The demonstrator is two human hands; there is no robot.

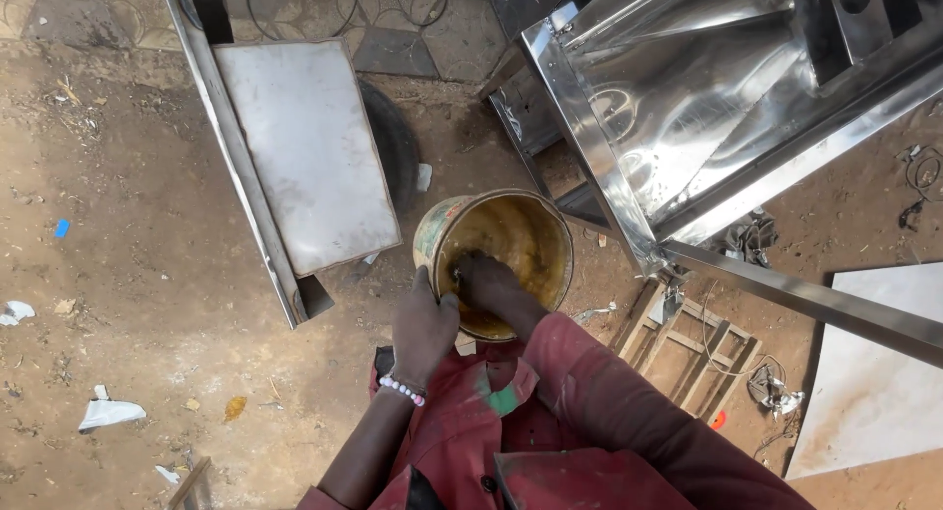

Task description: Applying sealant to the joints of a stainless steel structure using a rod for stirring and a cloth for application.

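Observation:
A round metal bucket with a yellow-stained inside stands on the dirt ground in the middle of the head view. My left hand grips its near rim, with a bead bracelet on the wrist. My right hand reaches down inside the bucket, fingers curled near the bottom; what it touches there is too dark to tell. Both forearms come out of red work clothes at the bottom of the view.
A shiny stainless steel hopper machine stands right of the bucket, with a long steel bar jutting toward me. A flat metal sheet on a frame lies to the left. A white panel and a wooden frame lie at the right.

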